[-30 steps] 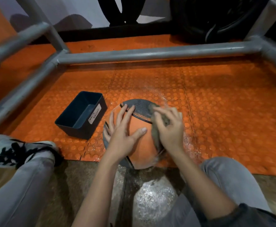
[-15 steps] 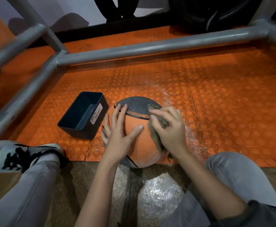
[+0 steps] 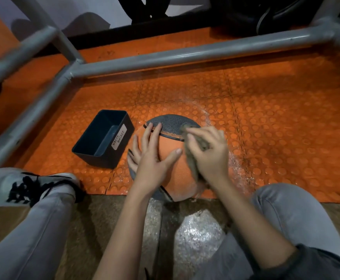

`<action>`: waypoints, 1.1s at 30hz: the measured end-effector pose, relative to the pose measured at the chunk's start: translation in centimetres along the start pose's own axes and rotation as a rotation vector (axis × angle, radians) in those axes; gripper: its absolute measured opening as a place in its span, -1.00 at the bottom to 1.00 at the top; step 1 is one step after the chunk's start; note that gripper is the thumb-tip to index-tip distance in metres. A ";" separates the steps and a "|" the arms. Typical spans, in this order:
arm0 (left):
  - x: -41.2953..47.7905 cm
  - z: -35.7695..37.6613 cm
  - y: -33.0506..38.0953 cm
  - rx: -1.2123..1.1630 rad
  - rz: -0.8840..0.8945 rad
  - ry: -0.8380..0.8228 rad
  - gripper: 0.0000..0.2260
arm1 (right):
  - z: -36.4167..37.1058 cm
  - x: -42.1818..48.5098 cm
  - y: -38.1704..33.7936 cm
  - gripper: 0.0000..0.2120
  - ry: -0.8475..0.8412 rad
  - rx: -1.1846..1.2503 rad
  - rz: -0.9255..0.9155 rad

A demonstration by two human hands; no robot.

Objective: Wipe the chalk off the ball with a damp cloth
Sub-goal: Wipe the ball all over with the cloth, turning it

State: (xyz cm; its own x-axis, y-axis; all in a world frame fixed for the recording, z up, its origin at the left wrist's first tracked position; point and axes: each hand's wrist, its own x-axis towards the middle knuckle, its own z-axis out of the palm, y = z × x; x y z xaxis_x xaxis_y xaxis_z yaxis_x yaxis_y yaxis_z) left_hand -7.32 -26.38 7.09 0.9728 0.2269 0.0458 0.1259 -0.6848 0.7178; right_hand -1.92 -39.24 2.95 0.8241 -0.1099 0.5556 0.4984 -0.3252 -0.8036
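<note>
An orange and dark grey ball [image 3: 171,146] rests on the orange studded mat at the middle of the view. My left hand [image 3: 155,158] lies flat on its left side with the fingers spread, holding it still. My right hand [image 3: 209,154] presses a crumpled grey-brown cloth [image 3: 193,156] against the ball's right side; the cloth hangs down under the palm. The hand and cloth are blurred. The ball's lower right part is hidden behind my right hand.
A dark waste basket [image 3: 104,140] with a white label stands just left of the ball. Grey metal bars [image 3: 165,57] frame the mat behind and to the left. My shoe [image 3: 30,186] and knees flank the ball. Wet patches [image 3: 235,164] glisten right of it.
My right hand has slid the cloth up the ball's right side, toward the dark panel at the top. My left hand stays spread on the ball. The view has shifted slightly.
</note>
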 end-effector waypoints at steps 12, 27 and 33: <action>0.5 0.2 0.3 0.039 -0.018 0.014 -0.37 | -0.1 -0.4 -0.5 -0.83 0.051 -0.031 -0.037; 0.3 0.3 0.4 0.043 -0.006 0.009 -0.37 | 0.1 -0.4 -0.8 -0.81 0.024 -0.044 -0.015; 0.2 0.2 0.3 0.021 -0.008 0.016 -0.36 | -0.9 1.3 3.6 -0.83 0.082 0.170 0.509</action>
State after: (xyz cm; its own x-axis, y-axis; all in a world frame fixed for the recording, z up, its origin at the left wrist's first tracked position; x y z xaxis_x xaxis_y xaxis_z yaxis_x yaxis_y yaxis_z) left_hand -7.03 -26.65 7.21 0.9686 0.2434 0.0508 0.1384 -0.6973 0.7033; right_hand 0.68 -41.42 0.99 0.9523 -0.2894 0.0969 0.0844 -0.0556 -0.9949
